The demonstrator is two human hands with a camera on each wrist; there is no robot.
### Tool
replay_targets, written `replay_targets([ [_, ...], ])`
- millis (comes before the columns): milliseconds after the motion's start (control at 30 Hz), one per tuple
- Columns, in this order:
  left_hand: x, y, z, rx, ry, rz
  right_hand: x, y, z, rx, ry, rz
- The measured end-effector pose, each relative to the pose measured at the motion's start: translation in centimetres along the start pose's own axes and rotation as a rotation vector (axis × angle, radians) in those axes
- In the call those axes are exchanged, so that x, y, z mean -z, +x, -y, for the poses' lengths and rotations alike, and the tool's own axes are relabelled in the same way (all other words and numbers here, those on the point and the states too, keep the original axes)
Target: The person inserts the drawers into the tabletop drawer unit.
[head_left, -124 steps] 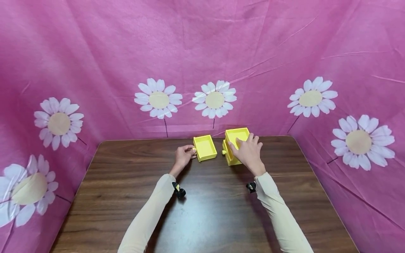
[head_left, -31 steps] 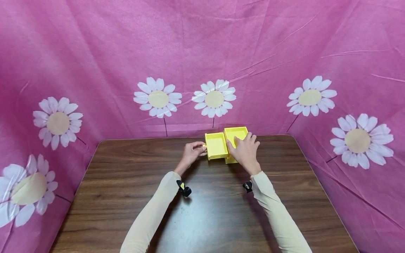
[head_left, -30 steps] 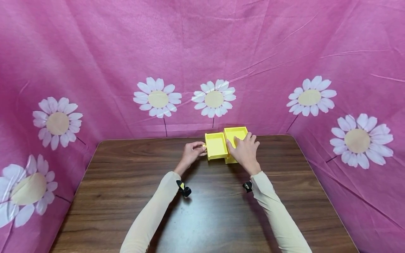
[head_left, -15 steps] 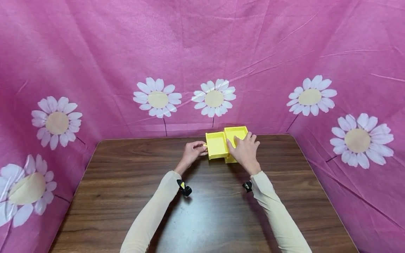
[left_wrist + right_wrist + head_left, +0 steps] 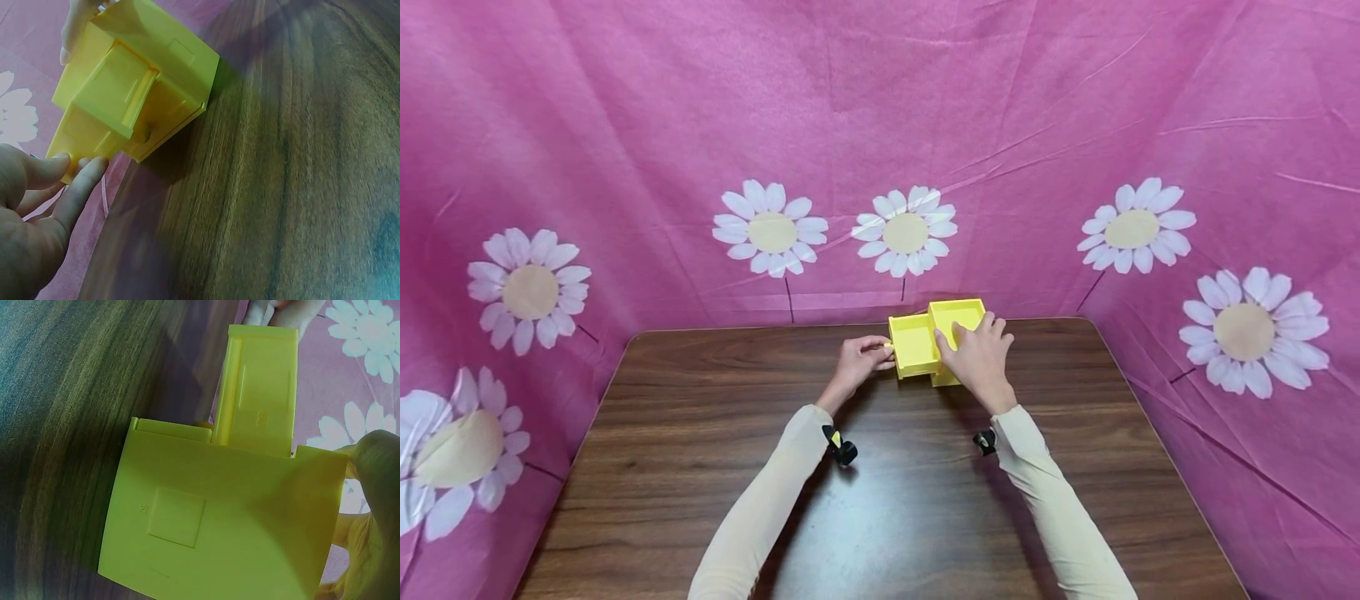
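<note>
A small yellow cabinet (image 5: 947,378) stands near the table's back edge, with a shallow open tray as its top. From its left side juts a yellow drawer (image 5: 913,340), partly inside the upper slot. My left hand (image 5: 856,362) pinches the drawer's knob (image 5: 888,345) between thumb and fingers. Spread over the cabinet top, my right hand (image 5: 979,357) grips it from above. Below the drawer, a lower drawer front (image 5: 174,429) sits flush in the right wrist view. The drawer's inner end is hidden inside the cabinet.
The brown wooden table (image 5: 880,517) reaches forward from the cabinet. A pink cloth (image 5: 880,108) printed with white daisies hangs close behind the table and along both sides. Black wrist cameras (image 5: 842,450) are strapped at the sleeves.
About four seconds ago the drawer was apart from the cabinet. My left hand has moved it right into the upper slot, slightly deeper over the last second. My right hand keeps its grip.
</note>
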State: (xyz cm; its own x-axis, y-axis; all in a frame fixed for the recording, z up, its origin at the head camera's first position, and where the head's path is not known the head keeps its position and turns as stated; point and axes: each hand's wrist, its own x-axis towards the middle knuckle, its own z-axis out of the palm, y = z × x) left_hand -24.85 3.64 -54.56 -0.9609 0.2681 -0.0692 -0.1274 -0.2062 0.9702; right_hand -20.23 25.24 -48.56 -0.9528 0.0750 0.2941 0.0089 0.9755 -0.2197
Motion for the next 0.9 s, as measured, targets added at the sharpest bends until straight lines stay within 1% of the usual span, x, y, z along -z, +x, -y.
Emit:
replay_targets([
  [167, -0.23, 0.07, -0.09, 0.0, -0.004, -0.002, -0.19, 0.08, -0.03, 0.002, -0.013, -0.009],
  [333, -0.31, 0.16, -0.1, 0.005, -0.005, -0.008, -0.13, 0.11, -0.14, -0.004, -0.013, 0.002],
  [633, -0.38, 0.32, -0.45, 0.001, 0.013, 0.019, 0.07, 0.17, -0.22, -0.01, -0.007, 0.01],
  [900, -0.75, 0.09, -0.67, -0.001, 0.047, 0.01, 0.09, 0.06, -0.02, -0.022, 0.005, 0.035],
])
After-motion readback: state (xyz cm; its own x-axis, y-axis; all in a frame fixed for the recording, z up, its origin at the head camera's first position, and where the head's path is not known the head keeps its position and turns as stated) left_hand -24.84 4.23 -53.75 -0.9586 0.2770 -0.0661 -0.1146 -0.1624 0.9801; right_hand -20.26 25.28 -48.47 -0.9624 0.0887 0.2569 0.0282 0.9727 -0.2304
